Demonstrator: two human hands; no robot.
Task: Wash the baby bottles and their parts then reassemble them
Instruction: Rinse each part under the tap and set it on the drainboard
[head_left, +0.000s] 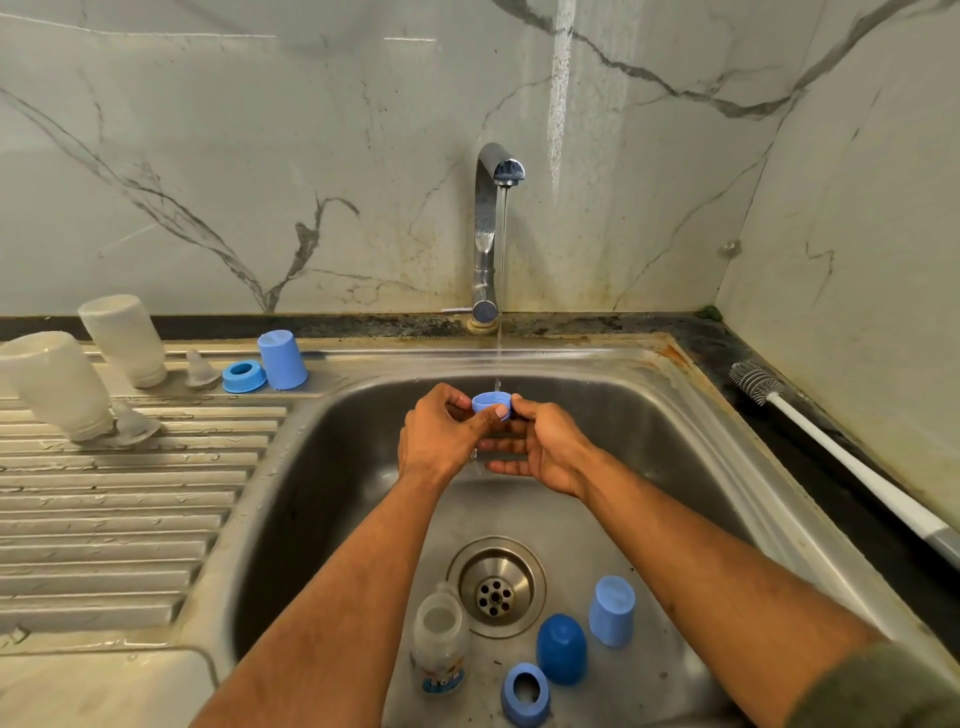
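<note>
Baby-bottle collar ring, pale blue, sits under a thin stream from the tap as I watch from my remote station. My view shows the left hand pinching the ring's near edge with thumb and curled fingers, while the right hand grips its right side, lower fingers stretched out beneath. Both hands hover above the steel sink, well clear of its floor.

Down by the drain lie more parts: a clear bottle on its side with a printed band, a dark blue cap, a lighter blue cap standing mouth down, and a second blue ring nearest me.

On the ribbed drainboard to the left, two cloudy bottles stand upside down, each with a clear teat beside it. Further along are another blue ring and an inverted blue cap, touching. A white-handled bottle brush lies on the dark tabletop at right, beside the marble-patterned wall.
</note>
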